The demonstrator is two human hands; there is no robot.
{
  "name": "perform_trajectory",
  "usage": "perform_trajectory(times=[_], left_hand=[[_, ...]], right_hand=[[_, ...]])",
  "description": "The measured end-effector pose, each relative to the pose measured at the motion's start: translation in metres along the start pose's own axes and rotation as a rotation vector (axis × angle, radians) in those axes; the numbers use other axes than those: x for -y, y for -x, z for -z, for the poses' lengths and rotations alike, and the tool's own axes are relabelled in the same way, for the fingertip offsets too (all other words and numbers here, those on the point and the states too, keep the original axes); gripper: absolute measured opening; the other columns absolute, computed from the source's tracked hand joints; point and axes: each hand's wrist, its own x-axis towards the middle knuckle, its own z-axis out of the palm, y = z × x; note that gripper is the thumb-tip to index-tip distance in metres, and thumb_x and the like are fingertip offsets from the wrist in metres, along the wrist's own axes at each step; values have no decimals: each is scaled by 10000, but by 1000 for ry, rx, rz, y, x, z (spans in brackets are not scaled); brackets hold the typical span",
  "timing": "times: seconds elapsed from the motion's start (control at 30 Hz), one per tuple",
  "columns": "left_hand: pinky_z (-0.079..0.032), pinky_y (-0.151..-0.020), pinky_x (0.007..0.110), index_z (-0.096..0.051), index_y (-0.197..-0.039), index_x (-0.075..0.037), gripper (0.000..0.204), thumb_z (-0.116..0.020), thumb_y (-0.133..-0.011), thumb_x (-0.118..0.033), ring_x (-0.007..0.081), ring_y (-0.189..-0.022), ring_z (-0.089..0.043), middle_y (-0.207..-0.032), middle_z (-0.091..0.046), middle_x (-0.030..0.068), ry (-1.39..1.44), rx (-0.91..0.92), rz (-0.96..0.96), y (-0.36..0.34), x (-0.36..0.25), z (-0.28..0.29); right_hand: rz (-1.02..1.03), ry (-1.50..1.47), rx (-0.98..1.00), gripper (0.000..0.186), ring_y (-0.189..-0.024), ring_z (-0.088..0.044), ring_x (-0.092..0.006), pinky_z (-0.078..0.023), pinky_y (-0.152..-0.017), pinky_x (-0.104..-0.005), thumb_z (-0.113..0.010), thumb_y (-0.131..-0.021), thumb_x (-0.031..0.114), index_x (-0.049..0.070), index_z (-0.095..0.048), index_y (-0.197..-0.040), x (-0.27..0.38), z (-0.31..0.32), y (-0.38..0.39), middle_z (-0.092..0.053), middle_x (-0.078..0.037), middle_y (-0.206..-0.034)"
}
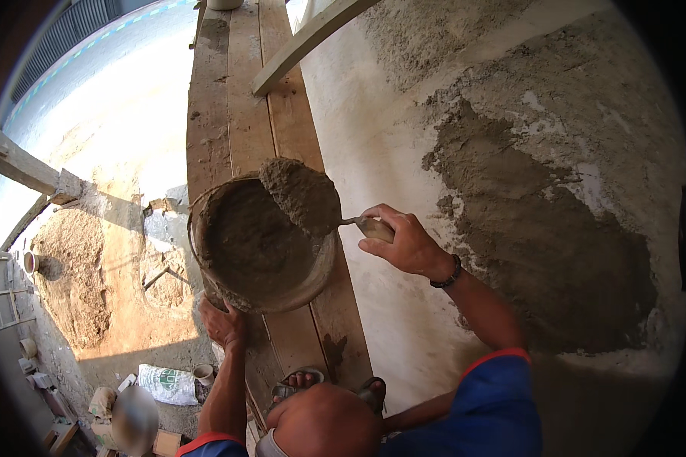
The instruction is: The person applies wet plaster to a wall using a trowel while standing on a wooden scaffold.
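Observation:
My right hand (405, 242) is closed around the wooden handle of a trowel (376, 228). Its blade is hidden under a heaped load of wet grey mortar (301, 194), held over the right side of a round basin (312, 293). More wet mortar (251, 236) lies inside the basin, smeared up its walls. At the near left rim, my left hand (223, 326) grips the basin, its fingers partly hidden by the edge. The basin stands on wooden planks (293, 335). To the right, a wall (385, 152) carries a broad dark patch of fresh mortar (541, 244).
My sandalled feet (301, 381) are on the planks. A wooden beam (305, 49) crosses them farther ahead. Well below on the left are a sand heap (72, 274), a white sack (168, 385), a small bucket (203, 373) and a blurred round shape (135, 419).

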Motion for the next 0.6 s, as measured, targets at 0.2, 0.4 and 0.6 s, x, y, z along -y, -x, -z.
perform_trajectory(times=[0.2,0.4,0.6], left_hand=[[-404,-1044,455,-456,-1375,-11,618,-662,-850,-265,386,-1268,-487,-1332,-532,199,4,-30,-51,-2,12,-4],[-415,-1018,464,-453,-1370,-34,711,-725,-791,-346,396,-1247,-497,-1317,-532,198,77,-6,-49,-6,12,-6],[-421,-997,473,-463,-1349,-29,732,-735,-769,-383,413,-1226,-501,-1300,-534,206,1,33,-19,-1,11,3]], right_hand=[[-264,-402,-1,352,-571,-560,-111,-477,-515,-273,-693,-885,212,-5,-541,-1116,-9,81,-11,-590,-56,-767],[-475,-577,-201,297,-540,-584,-123,-509,-480,-302,-655,-919,230,-6,-575,-1080,-144,152,-45,-596,-63,-745],[-382,113,-806,529,-533,-583,-120,-504,-465,-285,-650,-931,350,-17,-554,-1300,-144,241,-13,-584,-55,-715]])
